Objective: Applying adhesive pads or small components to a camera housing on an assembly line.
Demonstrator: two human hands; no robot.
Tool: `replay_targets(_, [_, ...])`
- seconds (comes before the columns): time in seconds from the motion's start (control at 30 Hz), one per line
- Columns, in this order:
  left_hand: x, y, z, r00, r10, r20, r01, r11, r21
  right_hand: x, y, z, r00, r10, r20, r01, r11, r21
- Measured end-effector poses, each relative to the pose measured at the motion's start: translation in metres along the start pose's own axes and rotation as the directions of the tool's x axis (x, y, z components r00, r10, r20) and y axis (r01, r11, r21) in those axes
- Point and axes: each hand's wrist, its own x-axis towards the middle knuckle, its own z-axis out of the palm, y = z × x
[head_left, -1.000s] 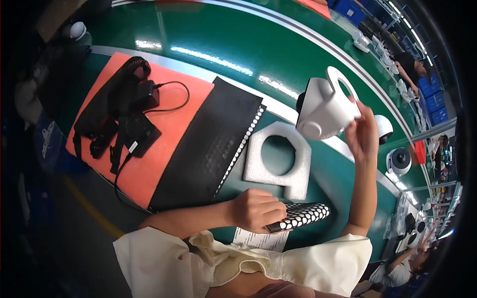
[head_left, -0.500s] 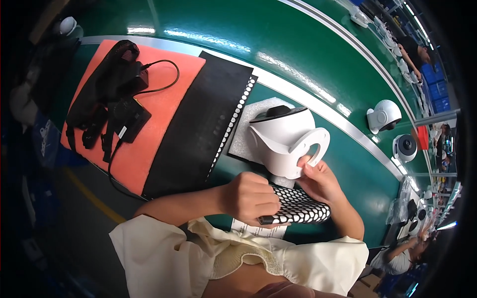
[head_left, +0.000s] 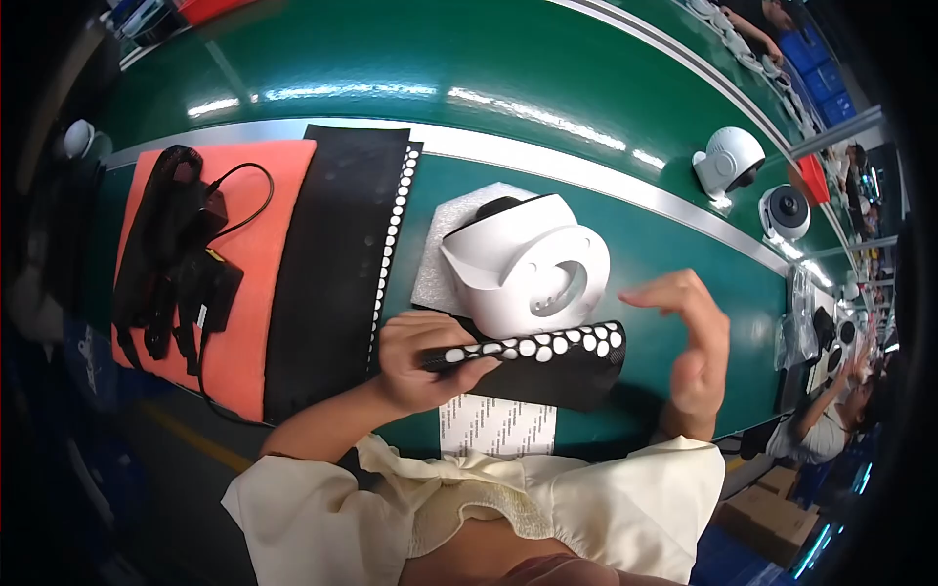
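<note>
My left hand (head_left: pixel 420 363) grips the left end of a bendy black sheet (head_left: pixel 562 371). White round dots line its upper edge, and its right end curls. Right of the sheet, my right hand (head_left: pixel 696 342) hovers with its fingers stretched out and nothing visible in them. Between and beyond my hands, a white camera housing (head_left: pixel 513 269) lies tilted, with a C-shaped ring on its right side and a black part at its top. It rests against a pale foam block (head_left: pixel 437 256). A white printed paper (head_left: pixel 489 427) lies under the sheet, nearest to me.
At left, an orange foam mat (head_left: pixel 256 200) carries black adapters with cables (head_left: pixel 217 293). Beside it lies a larger black sheet (head_left: pixel 337 273) edged with white dots. Two white cameras (head_left: pixel 728 161) stand beyond the metal rail at right. A clear plastic bag (head_left: pixel 803 317) lies farther right.
My right hand has come off the housing's ring and moved right, its fingers opening. The dotted sheet in my left hand has turned, showing more plain black. The whole view has shifted.
</note>
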Motion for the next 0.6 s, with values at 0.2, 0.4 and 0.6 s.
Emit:
replay_targets(0.2, [-0.005,0.003,0.002,0.989,-0.142,0.041,0.144,0.988,-0.056,0.000,-0.003,0.026,0.974,-0.211,0.085,0.214,0.976,-0.029])
replay_targets(0.4, [0.000,0.010,0.006,0.991,-0.121,0.054,0.127,0.983,-0.133,-0.003,0.009,0.036,0.976,-0.211,0.063,0.204,0.974,0.102])
replay_targets(0.6, [0.001,0.008,-0.002,0.987,-0.050,0.152,0.042,0.998,0.051,0.001,0.006,0.031,0.981,-0.151,0.118,0.151,0.989,0.012])
